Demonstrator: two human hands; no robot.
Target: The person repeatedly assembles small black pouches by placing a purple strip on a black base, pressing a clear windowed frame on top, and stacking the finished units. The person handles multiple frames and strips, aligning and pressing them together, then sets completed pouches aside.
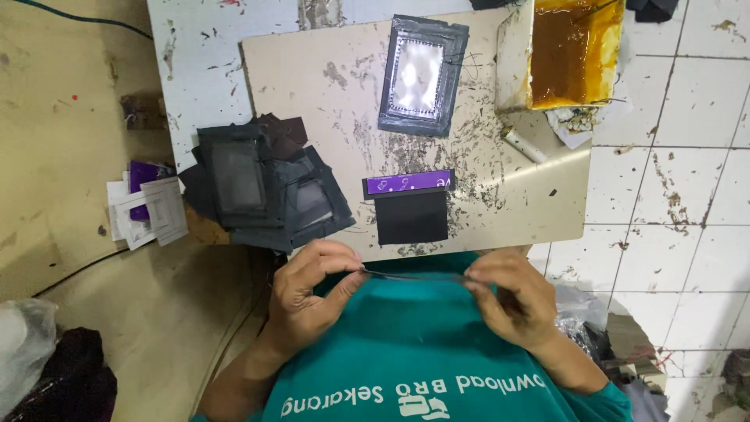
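My left hand and my right hand pinch the two ends of a thin dark flat piece, seen edge-on and held level just above my teal shirt. Right beyond it, on the worn beige board, lies a black square piece with a purple strip along its far edge. A pile of black frame-shaped pieces sits to the left of my left hand. Farther back lies a dark frame with a shiny quilted window.
An open tin of brown-yellow glue stands at the board's back right, a small white stick beside it. White and purple cards lie on the floor at left. Dirty white tiles are at right, bags at the lower corners.
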